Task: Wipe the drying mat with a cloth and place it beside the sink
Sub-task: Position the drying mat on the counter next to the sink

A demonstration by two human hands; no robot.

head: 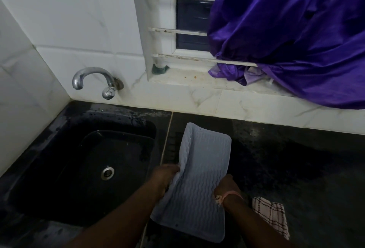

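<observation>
Both hands [197,182] gripping drying mat [199,184]

chrome tap [94,79] stuck out of the white marble-look tiled wall [79,20], purple satiny fabric [292,36] was bunched over the barred window [189,22] and its sill [187,78], small dark green thing [159,68] sat in the sill's corner

Home kitchen, wash corner. Black sink [79,161] with a steel drain set into a dark stone bench [286,159], left side. Chrome wall tap [92,80] above it, mounted on white marble-look tiles [69,20]. Far right: barred window [189,30] with a stained sill, purple curtain [292,36] bunched over it. Checked cloth [270,214] lies near right on the bench.
</observation>
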